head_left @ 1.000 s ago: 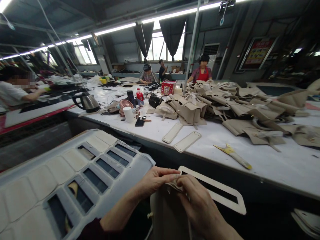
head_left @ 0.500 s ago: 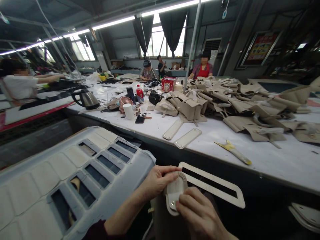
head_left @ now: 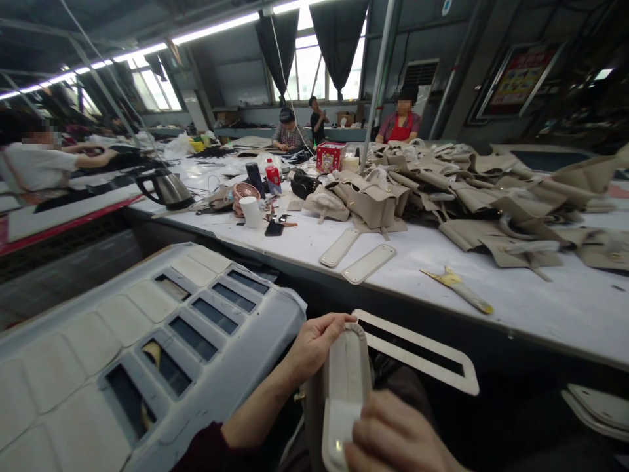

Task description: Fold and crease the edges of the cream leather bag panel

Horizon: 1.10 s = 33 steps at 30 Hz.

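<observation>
An oblong beige leather panel (head_left: pixel 348 367) with rounded ends stands tilted in front of me, its upper rim gathered in small pleats. My left hand (head_left: pixel 317 344) pinches its top edge between thumb and fingers. At its lower end, my right hand (head_left: pixel 393 429) has curled fingers on the right edge, close to a shiny metal stud (head_left: pixel 338 446); these fingers are slightly blurred. A paler flap or layer covers the lower half of the panel. Just right of my left hand lies a cream oblong frame (head_left: pixel 417 354) with a long slot.
Two similar panels (head_left: pixel 368 263) and yellow-handled scissors (head_left: pixel 457 288) lie on the white table (head_left: pixel 295 252). Beyond them is a heap of beige bag pieces (head_left: pixel 472 190). To my left is a grey slotted board (head_left: pixel 265 334). Stacked panels (head_left: pixel 602 410) sit at right. Several people work farther off.
My right hand has moved down with the lower end of the panel, and a longer stretch of it shows. My left hand keeps its pinch at the top. The view has shifted slightly.
</observation>
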Tool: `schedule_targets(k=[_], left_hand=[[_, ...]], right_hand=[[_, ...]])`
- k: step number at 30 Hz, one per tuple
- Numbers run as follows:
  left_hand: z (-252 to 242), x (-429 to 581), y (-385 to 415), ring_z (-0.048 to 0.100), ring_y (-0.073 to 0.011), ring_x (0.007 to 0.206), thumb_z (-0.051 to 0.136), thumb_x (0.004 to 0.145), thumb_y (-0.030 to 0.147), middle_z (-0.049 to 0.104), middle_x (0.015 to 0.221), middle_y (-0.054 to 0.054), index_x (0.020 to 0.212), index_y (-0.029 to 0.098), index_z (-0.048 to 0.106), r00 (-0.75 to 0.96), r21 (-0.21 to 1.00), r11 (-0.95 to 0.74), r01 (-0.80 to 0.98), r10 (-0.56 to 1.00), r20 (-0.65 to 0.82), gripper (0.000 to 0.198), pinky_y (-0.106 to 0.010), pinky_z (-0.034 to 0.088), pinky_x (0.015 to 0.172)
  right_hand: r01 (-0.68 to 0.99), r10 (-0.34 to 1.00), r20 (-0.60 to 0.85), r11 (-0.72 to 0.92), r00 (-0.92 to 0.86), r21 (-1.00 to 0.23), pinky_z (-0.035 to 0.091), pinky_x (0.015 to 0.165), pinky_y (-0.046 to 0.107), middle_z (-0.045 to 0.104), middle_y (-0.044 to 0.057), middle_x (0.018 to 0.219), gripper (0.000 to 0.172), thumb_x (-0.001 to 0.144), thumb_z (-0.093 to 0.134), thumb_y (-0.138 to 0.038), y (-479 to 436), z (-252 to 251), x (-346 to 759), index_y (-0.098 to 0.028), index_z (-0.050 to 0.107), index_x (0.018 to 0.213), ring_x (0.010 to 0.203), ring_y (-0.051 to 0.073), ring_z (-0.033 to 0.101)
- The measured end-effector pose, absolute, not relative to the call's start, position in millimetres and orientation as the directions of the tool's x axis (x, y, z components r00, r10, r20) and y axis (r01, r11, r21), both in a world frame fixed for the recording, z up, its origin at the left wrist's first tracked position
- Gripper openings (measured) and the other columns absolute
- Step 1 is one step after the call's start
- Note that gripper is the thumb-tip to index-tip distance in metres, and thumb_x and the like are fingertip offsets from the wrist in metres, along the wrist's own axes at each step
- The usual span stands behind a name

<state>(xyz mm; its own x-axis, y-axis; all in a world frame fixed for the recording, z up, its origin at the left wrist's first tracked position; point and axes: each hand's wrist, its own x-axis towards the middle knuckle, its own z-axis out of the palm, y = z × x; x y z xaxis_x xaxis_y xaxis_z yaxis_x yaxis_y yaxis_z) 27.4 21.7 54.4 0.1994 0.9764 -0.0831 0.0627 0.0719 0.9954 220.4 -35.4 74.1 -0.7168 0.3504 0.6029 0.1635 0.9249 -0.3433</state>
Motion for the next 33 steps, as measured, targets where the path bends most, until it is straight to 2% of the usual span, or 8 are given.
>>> schedule_targets(k=[4,7,12,18,22,27,30,33], left_hand=[[55.1,27.1,22.6,0.065,-0.0231,0.089,0.028,0.096,0.062,0.073,0.1,-0.011,0.115,0.013,0.068,0.247,0.993,0.102,-0.062,0.965,-0.084,0.067,-0.032,0.048,0.08],[58.0,25.2,21.2,0.062,-0.0255,0.107,0.022,0.098,0.059,0.072,0.107,-0.01,0.117,0.013,0.068,0.256,0.998,0.036,-0.053,0.966,-0.021,0.068,-0.033,0.045,0.093],[57.6,24.5,19.1,0.062,-0.0269,0.107,0.018,0.097,0.062,0.07,0.115,-0.011,0.126,0.012,0.062,0.272,0.997,0.043,-0.062,0.962,-0.024,0.073,-0.037,0.045,0.096],[54.3,23.4,19.5,0.057,-0.0276,0.119,0.022,0.098,0.059,0.066,0.125,-0.008,0.128,0.017,0.06,0.294,1.0,-0.005,-0.005,0.956,0.006,0.065,-0.036,0.042,0.099],[57.1,23.8,18.2,0.057,-0.0256,0.118,0.034,0.099,0.052,0.065,0.126,-0.008,0.125,0.017,0.061,0.295,0.992,-0.122,0.044,0.95,0.104,0.052,-0.033,0.041,0.101],[62.9,28.7,16.6,0.058,-0.0225,0.114,0.046,0.098,0.039,0.064,0.126,-0.006,0.126,0.017,0.06,0.292,0.99,-0.119,0.082,0.952,0.09,0.039,-0.03,0.041,0.1],[60.9,28.6,14.8,0.059,-0.021,0.11,0.046,0.098,0.039,0.066,0.119,-0.005,0.122,0.019,0.063,0.249,0.99,-0.106,0.095,0.965,0.08,0.035,-0.029,0.041,0.097],[53.8,25.1,12.2,0.062,-0.0183,0.095,0.047,0.097,0.043,0.069,0.109,-0.004,0.118,0.019,0.062,0.21,0.998,-0.006,0.066,0.978,-0.008,0.035,-0.025,0.046,0.082]], right_hand=[[0.225,0.698,0.532,0.683,-0.479,-0.694,0.046,0.078,0.036,0.063,0.004,0.083,0.014,0.086,0.059,-0.009,12.5,84.4,207.2,-0.022,0.066,0.085,0.085,0.02,0.052],[0.166,0.81,0.467,0.546,-0.355,-0.821,0.045,0.08,0.035,0.062,0.002,0.082,0.018,0.083,0.062,-0.006,30.7,72.5,195.0,-0.023,0.066,0.08,0.088,0.02,0.05],[0.177,0.846,0.459,0.513,-0.273,-0.84,0.043,0.081,0.036,0.056,0.004,0.086,0.016,0.084,0.061,-0.009,31.2,52.8,185.0,-0.023,0.067,0.079,0.093,0.021,0.047],[0.176,0.893,0.406,0.439,-0.194,-0.881,0.043,0.084,0.036,0.05,0.004,0.094,0.014,0.08,0.061,-0.009,31.8,49.2,179.5,-0.022,0.066,0.076,0.094,0.02,0.05],[0.151,0.887,0.424,0.452,-0.181,-0.879,0.042,0.082,0.035,0.049,0.003,0.094,0.014,0.08,0.06,-0.009,34.2,44.0,174.3,-0.021,0.064,0.076,0.094,0.02,0.049],[0.159,0.889,0.412,0.444,-0.198,-0.882,0.041,0.086,0.036,0.05,0.004,0.095,0.014,0.08,0.055,-0.008,34.8,40.4,172.9,-0.02,0.06,0.076,0.095,0.02,0.049],[0.125,0.915,0.369,0.39,-0.162,-0.912,0.043,0.082,0.033,0.052,0.004,0.1,0.01,0.084,0.054,-0.014,29.4,39.8,178.1,-0.021,0.061,0.087,0.096,0.019,0.051],[0.171,0.959,0.28,0.285,-0.054,-0.943,0.044,0.077,0.031,0.056,0.003,0.098,0.017,0.083,0.059,-0.021,17.5,34.7,187.8,-0.021,0.056,0.1,0.089,0.018,0.054]])
